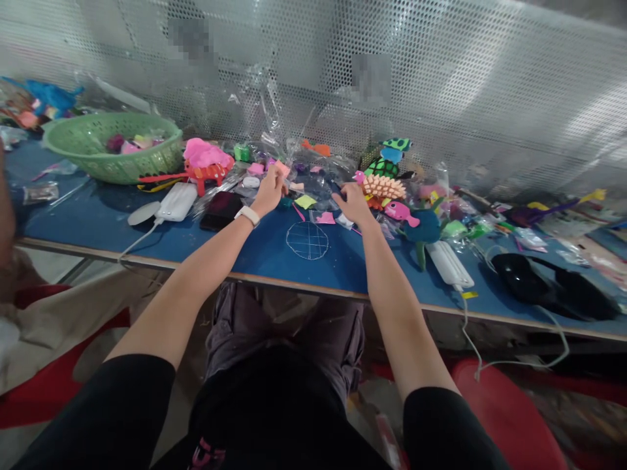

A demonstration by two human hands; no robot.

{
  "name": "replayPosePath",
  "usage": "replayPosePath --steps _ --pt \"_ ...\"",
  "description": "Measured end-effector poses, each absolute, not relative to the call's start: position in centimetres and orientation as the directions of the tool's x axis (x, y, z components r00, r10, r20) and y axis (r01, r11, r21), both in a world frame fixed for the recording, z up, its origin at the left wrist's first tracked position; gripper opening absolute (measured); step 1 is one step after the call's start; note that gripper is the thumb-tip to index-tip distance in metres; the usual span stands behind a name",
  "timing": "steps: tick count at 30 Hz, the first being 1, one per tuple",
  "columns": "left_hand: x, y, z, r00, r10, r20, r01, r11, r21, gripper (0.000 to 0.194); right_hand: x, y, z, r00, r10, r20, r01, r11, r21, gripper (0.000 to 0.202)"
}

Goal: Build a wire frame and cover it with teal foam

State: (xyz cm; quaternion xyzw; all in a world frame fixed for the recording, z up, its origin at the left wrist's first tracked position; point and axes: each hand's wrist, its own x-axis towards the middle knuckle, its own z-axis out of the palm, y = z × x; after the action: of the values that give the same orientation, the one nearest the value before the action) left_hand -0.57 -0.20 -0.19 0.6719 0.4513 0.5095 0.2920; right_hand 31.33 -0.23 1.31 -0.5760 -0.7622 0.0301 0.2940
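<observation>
My left hand (pixel 271 190) is closed at the fingertips on a salmon-pink clay piece (pixel 282 168), above the blue table. My right hand (pixel 353 202) has its fingers apart over clear plastic wrap, just left of a spiky peach clay figure (pixel 385 187). Between the hands lie a yellow-green piece (pixel 305 201) and a pink piece (pixel 325 217). Nearer to me, a round wire grid (pixel 307 240) lies flat on the table. A pink fish figure (pixel 401 213) is to the right of my right hand.
A green basket (pixel 117 147) stands at the left, near a pink and red figure (pixel 208 163). White power banks (pixel 177 201) with cables, a dark phone (pixel 223 210) and a black object (pixel 553 284) lie along the table. Perforated metal sheet (pixel 313 72) rises behind. Another person's legs show at left.
</observation>
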Motion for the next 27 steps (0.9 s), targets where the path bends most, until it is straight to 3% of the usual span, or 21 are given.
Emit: replayPosePath --steps 3,7,13,19,23,27 --pt "-0.2 -0.1 0.0 0.095 0.914 0.394 0.166 -0.405 0.899 0.031 31.0 -0.9 2.9 -0.098 0.852 0.514 0.817 0.364 -0.447 0.015" --pt "-0.1 -0.6 0.5 0.17 0.924 0.342 0.075 -0.358 0.931 0.029 29.6 -2.2 4.4 -0.073 0.809 0.583 0.816 0.385 -0.431 0.019" --pt "-0.1 -1.4 0.7 0.325 0.887 0.328 -0.039 -0.334 0.942 0.038 27.2 -2.9 3.4 -0.05 0.887 0.459 0.76 0.332 -0.559 0.026" --pt "0.5 -2.0 1.3 0.179 0.917 0.358 0.128 -0.382 0.915 0.059 27.3 -2.4 2.9 -0.001 0.854 0.521 0.795 0.317 -0.517 0.027" --pt "0.5 -1.7 1.2 0.15 0.915 0.375 0.119 -0.393 0.912 0.052 28.2 -2.5 3.4 -0.03 0.852 0.523 0.81 0.327 -0.487 0.033" --pt "0.4 -0.8 0.2 0.192 0.892 0.408 -0.03 -0.41 0.911 0.04 28.1 -2.1 3.0 -0.118 0.887 0.447 0.785 0.359 -0.504 0.035"
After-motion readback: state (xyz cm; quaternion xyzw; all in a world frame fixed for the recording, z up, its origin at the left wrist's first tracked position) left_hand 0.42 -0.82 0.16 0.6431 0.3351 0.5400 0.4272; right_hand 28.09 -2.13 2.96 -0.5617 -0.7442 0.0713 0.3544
